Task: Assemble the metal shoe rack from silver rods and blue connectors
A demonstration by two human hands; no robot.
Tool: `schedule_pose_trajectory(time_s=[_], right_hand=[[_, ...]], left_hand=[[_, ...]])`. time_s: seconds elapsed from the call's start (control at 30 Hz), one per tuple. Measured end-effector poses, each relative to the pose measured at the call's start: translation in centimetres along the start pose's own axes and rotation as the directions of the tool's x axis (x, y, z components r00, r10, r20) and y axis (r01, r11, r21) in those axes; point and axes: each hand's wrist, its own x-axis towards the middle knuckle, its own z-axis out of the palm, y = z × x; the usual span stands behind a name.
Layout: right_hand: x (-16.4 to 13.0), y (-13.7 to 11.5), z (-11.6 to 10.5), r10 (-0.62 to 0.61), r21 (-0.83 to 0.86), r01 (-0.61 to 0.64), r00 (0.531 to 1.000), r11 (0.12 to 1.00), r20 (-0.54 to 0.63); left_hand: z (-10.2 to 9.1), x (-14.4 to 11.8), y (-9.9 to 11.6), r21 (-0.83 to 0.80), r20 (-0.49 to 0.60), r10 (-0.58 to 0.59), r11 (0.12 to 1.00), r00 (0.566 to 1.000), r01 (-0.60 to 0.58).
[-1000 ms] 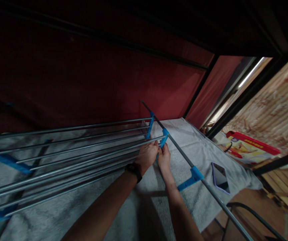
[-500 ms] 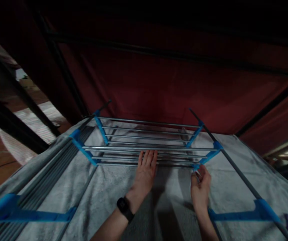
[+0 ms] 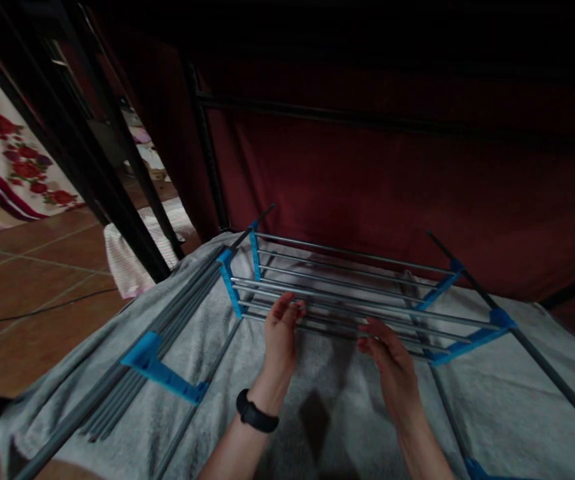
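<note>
Steel-rod drying rack with blue plastic brackets (image 3: pixel 347 293) lies part-assembled on grey towel (image 3: pixel 492 407); side rods (image 3: pixel 177 320) unattached. Left hand (image 3: pixel 281 328), right hand (image 3: pixel 386 352): open, fingertips on rods.

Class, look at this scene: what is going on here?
A person leans over a drying rack of grey metal rods and blue plastic brackets that lies on a grey towel. The left hand, with a black watch on its wrist, has its fingers curled over the nearest rods. The right hand rests open on the rods beside it. Dark red cloth hangs behind.
</note>
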Motion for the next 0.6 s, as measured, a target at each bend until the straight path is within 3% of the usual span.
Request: schedule_pose_trajectory(time_s=[0.1, 0.3, 0.43, 0.6], right_hand=[[-0.2, -0.4, 1.5, 0.117, 0.136, -0.120, 0.993, 0.983, 0.033], [1.5, -1.8, 3.5, 0.251, 0.391, -0.267, 0.963, 0.881, 0.093], [3.1, -2.7, 4.1, 0.248, 0.488, -0.283, 0.959, 0.826, 0.136], [3.8, -3.2, 4.9, 0.194, 0.424, -0.225, 0.974, 0.877, 0.116]], left_hand=[[0.0, 0.5, 0.9, -0.079, -0.005, -0.037, 0.996, 0.999, 0.037], [0.2, 1.1, 1.9, -0.004, 0.058, 0.026, 1.000, 0.998, -0.026], [0.5, 1.2, 2.7, -0.033, 0.093, 0.053, 0.998, 0.994, -0.050], [-0.9, 1.7, 2.9, 0.053, 0.078, 0.105, 0.993, 0.991, -0.109]])
